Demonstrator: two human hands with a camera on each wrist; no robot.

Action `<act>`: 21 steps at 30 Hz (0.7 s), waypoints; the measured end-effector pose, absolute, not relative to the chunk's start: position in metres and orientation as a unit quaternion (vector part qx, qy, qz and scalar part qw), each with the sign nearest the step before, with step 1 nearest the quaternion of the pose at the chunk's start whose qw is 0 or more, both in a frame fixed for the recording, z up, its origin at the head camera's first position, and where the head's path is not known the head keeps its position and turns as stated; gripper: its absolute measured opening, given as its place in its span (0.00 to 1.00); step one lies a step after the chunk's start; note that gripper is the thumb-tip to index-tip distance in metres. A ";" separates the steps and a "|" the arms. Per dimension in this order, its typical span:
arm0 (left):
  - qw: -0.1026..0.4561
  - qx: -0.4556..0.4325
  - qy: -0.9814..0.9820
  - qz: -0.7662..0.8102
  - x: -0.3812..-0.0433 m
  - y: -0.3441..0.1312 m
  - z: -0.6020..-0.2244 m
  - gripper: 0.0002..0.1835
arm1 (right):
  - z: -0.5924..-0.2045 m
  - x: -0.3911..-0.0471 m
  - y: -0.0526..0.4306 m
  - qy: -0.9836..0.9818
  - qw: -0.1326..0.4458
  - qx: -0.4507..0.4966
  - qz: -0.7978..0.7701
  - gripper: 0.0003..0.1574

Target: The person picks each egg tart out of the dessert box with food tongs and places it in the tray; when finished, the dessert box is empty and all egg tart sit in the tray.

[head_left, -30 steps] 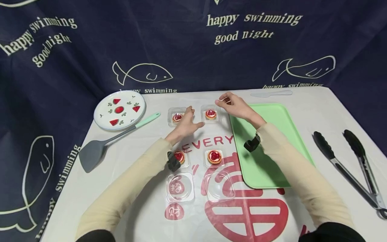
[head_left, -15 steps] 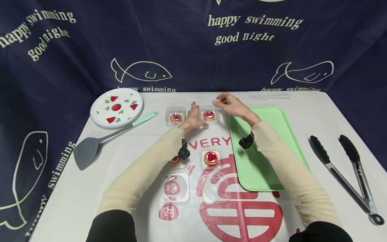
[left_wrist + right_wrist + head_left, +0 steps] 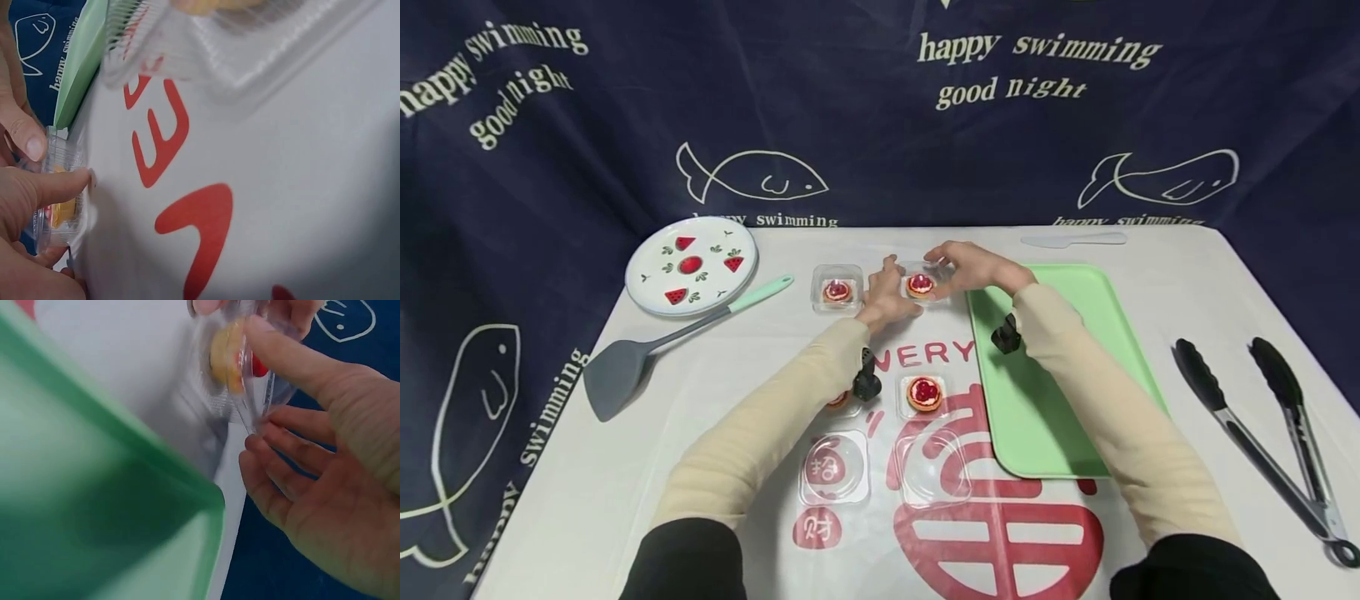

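A small red-topped tart (image 3: pixel 921 285) sits in a clear plastic box (image 3: pixel 69 147) at the back middle of the table. My left hand (image 3: pixel 886 298) grips the box's left side, its thumb against the near wall and its fingers toward the far side. On the other side my right hand (image 3: pixel 973 267) holds the box's clear lid (image 3: pixel 245 409), thumb laid across the top and fingertips at the far edge. In the right wrist view the lid leans close over the tart. A second boxed tart (image 3: pixel 837 291) stands just left of my left hand.
Nearer stands an opened box with a tart (image 3: pixel 924 393), its lid (image 3: pixel 933 471) laid forward; another is partly behind my left wrist. A green tray (image 3: pixel 1045 417) lies under my right forearm. A plate (image 3: pixel 722 292) and spatula (image 3: pixel 617 371) lie left, tongs (image 3: pixel 1262 433) right, a knife (image 3: pixel 1067 240) behind.
My left hand has shifted right, from between the two back boxes onto the right one. My right thumb has come down toward the near side of that box.
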State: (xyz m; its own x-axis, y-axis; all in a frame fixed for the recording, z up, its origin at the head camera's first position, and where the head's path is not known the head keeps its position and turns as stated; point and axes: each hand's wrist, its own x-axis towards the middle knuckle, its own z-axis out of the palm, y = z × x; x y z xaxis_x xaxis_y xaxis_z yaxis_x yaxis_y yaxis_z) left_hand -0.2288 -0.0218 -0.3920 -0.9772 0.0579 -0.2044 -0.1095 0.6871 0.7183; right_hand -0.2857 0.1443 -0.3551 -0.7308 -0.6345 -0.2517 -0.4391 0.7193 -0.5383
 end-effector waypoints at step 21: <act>0.115 -0.015 0.908 0.402 -0.229 -0.019 -0.393 0.52 | -0.363 -0.306 0.143 0.897 0.227 -0.299 -0.234 0.39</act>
